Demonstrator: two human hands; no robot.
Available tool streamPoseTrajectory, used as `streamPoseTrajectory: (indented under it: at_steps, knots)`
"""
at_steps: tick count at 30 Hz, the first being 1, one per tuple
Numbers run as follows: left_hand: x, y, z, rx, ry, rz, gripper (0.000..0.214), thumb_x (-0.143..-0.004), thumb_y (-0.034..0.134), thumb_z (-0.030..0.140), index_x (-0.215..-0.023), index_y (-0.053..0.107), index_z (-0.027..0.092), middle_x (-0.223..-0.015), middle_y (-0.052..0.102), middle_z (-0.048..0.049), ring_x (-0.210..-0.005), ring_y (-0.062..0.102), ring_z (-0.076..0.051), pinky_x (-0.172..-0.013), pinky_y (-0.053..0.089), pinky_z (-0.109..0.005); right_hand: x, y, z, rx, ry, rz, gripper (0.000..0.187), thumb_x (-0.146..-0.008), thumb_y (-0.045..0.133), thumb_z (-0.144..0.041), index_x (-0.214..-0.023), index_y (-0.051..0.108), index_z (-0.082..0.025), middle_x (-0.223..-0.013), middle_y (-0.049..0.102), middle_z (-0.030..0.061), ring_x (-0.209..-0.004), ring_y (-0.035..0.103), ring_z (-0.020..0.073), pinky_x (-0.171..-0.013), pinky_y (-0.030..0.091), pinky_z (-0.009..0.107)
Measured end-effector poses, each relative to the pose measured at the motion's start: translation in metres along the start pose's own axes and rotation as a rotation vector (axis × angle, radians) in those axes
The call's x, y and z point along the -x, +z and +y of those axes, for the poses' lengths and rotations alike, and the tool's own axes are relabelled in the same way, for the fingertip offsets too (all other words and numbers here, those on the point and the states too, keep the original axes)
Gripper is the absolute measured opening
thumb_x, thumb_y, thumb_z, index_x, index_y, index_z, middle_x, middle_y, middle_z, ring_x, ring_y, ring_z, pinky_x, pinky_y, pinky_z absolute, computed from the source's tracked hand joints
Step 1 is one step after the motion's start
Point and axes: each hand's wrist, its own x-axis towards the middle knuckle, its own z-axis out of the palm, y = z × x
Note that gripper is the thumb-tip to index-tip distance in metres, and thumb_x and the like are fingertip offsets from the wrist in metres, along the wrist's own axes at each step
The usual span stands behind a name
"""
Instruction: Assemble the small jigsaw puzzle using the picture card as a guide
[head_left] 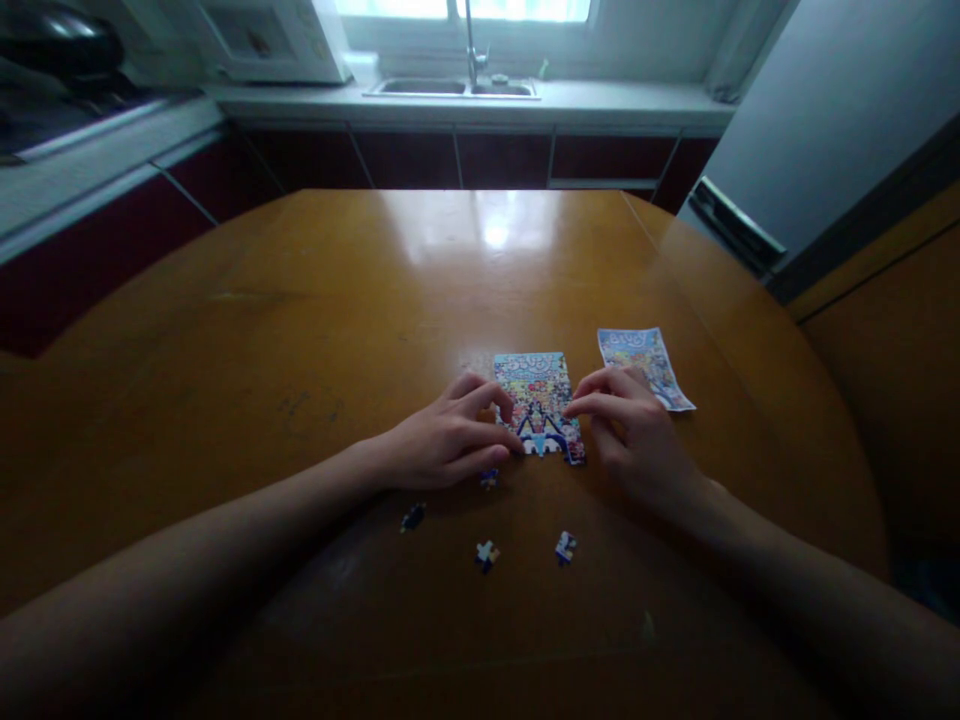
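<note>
A mostly assembled jigsaw puzzle (534, 385) lies flat on the wooden table, with a colourful crowded picture and an uneven bottom edge. My left hand (457, 432) rests at its left side, fingers apart, their tips touching the lower left edge. On the opposite side, my right hand (630, 420) has its bent fingertips at the right edge, with the thumb lower and apart. No loose piece shows in either hand. Nearer to me lie a dark puzzle piece (412, 517), a pale puzzle piece (487, 555), a white and purple piece (565, 546) and a blue piece (490, 479).
A printed picture sheet (646, 360) with curled edges lies behind my right hand. The glossy table (337, 300) has rounded sides. Beyond it are a counter with a sink (420, 88), a microwave-like white box (274, 40) and a grey fridge (817, 130) at right.
</note>
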Motion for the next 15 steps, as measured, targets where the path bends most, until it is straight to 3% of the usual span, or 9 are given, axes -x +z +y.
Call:
streamPoseTrajectory:
  at_steps: [3, 8, 15]
  knots:
    - [0.000, -0.001, -0.002, 0.084, -0.045, 0.076, 0.025, -0.100, 0.050, 0.028, -0.108, 0.073, 0.025, -0.109, 0.057, -0.0072, -0.108, 0.046, -0.023, -0.102, 0.038, -0.040, -0.001, -0.001, 0.001, -0.004, 0.006, 0.012, 0.032, -0.085, 0.050, 0.000, -0.085, 0.073, -0.023, -0.092, 0.064, 0.0070, -0.094, 0.055, 0.0246, -0.083, 0.046, 0.044]
    - [0.000, -0.003, -0.010, 0.216, -0.157, 0.317, 0.035, -0.102, 0.039, 0.027, -0.097, 0.073, 0.019, -0.098, 0.059, -0.0057, -0.099, 0.052, -0.020, -0.095, 0.040, -0.037, -0.005, -0.009, 0.012, 0.006, 0.048, 0.093, 0.029, -0.086, 0.052, -0.004, -0.085, 0.073, -0.024, -0.093, 0.066, 0.0069, -0.095, 0.059, 0.0257, -0.083, 0.047, 0.045]
    - [-0.001, 0.000, -0.014, 0.301, -0.291, 0.509, 0.037, -0.102, 0.040, 0.029, -0.087, 0.071, 0.016, -0.089, 0.063, -0.0048, -0.089, 0.058, -0.018, -0.085, 0.046, -0.034, -0.010, -0.033, 0.019, 0.006, 0.153, 0.385, 0.022, -0.091, 0.053, -0.015, -0.094, 0.071, -0.025, -0.088, 0.067, 0.0044, -0.085, 0.063, 0.0216, -0.074, 0.050, 0.039]
